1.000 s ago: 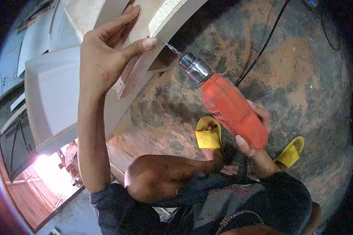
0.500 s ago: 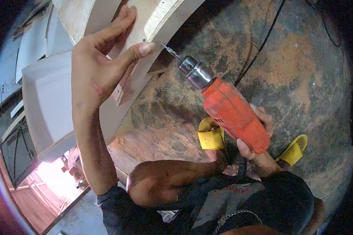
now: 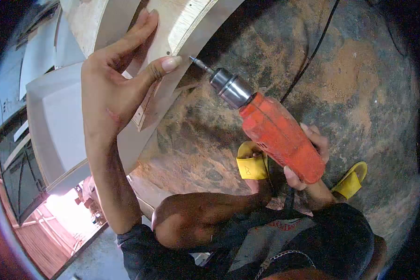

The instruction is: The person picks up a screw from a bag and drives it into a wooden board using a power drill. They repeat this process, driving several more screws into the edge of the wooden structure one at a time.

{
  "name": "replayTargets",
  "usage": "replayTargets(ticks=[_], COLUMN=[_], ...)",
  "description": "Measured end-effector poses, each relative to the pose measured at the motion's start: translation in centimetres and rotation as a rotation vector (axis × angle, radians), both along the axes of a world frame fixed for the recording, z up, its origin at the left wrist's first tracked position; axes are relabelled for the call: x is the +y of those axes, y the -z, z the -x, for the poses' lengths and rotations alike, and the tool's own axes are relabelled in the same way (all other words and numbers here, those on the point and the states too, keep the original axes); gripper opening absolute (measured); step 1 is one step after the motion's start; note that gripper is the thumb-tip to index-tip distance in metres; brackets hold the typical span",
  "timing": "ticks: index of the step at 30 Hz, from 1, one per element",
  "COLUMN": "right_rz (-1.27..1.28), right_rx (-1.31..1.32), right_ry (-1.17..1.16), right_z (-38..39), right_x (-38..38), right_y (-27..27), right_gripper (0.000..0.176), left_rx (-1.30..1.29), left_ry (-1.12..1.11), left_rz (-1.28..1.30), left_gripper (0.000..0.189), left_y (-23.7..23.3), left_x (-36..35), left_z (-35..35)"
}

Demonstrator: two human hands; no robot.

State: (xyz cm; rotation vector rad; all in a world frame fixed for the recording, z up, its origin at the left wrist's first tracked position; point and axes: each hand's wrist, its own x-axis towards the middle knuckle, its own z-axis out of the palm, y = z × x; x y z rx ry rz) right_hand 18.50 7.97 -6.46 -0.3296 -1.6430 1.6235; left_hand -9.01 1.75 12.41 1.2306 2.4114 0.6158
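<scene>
My left hand (image 3: 109,81) rests on the edge of a curved wooden panel (image 3: 186,35), thumb and fingers spread apart around its side. A small dark hole shows in the panel just above the thumb. In my right hand (image 3: 312,149) is a red power drill (image 3: 282,135), gripped by its rear body. The drill's silver chuck (image 3: 231,87) points up and left. Its bit (image 3: 200,64) ends a little to the right of the left thumb, beside the panel's outer edge.
A white curved panel (image 3: 63,126) stands at the left. The black cable (image 3: 312,53) crosses the stained floor (image 3: 200,140) at the upper right. Yellow sandals (image 3: 252,168) are on my feet below the drill. Bright light enters at the lower left.
The bit looks blurred now, where its spiral was clear before, and its tip sits slightly lower and further left. My left hand has shifted slightly left and its thumb a little down.
</scene>
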Motion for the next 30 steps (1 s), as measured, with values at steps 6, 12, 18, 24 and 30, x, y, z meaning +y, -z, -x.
replayTargets(ticks=[6, 12, 18, 24, 30], right_rz=[-0.041, -0.093, -0.167, -0.294, -0.18], right_rx=[0.006, -0.032, -0.026, -0.123, -0.112], right_ry=[0.019, -0.011, 0.034, 0.035, -0.008], right_z=[0.4, 0.2, 0.6, 0.4, -0.5], right_x=[0.5, 1.3, 1.6, 2.5, 2.6], right_y=[-0.2, -1.2, -2.0, -2.9, -3.2], right_gripper=[0.07, 0.069, 0.068, 0.064, 0.061], left_rx=[0.019, -0.007, 0.006, 0.022, 0.053], left_ry=[-0.003, -0.026, -0.017, -0.011, 0.006], left_rz=[0.012, 0.012, 0.008, -0.004, 0.007], left_gripper=[0.06, 0.06, 0.06, 0.06, 0.058], left_y=[0.0, 0.0, -0.1, 0.2, 0.1], left_x=[0.0, 0.0, 0.1, 0.0, 0.0], left_z=[0.0, -0.1, -0.2, -0.2, -0.3])
